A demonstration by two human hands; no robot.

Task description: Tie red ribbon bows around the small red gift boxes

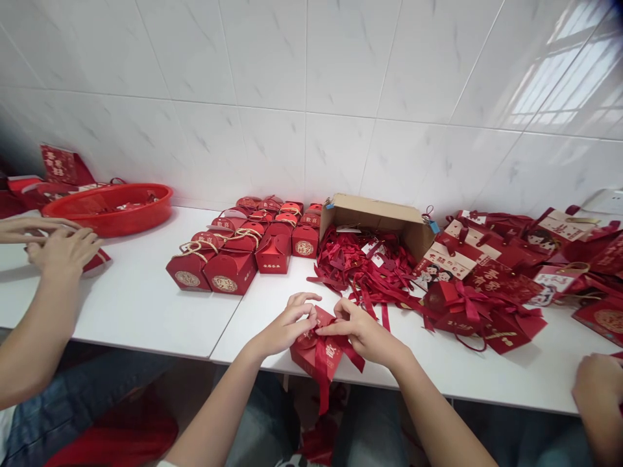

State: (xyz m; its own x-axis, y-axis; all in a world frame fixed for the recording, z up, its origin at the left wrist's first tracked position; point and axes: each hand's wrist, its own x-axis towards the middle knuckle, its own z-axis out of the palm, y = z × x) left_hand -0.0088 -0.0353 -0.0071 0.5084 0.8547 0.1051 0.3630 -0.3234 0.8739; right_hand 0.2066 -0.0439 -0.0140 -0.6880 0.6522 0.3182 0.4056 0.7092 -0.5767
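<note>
Fingers [347, 310] of the right hand [366, 331] pinch ribbon [322, 370] over a half-hidden box [305, 357]; the left hand's [287, 329] hold I cannot tell.

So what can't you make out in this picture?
All in the head view:
Any knot in the ribbon on the box: hidden by the left hand and right hand.
Bottom of the carton: buried under loose ribbons.
Contents of the basin: too small to identify.
Whether the co-worker's hand at right holds anything: cut off by the edge.
</note>
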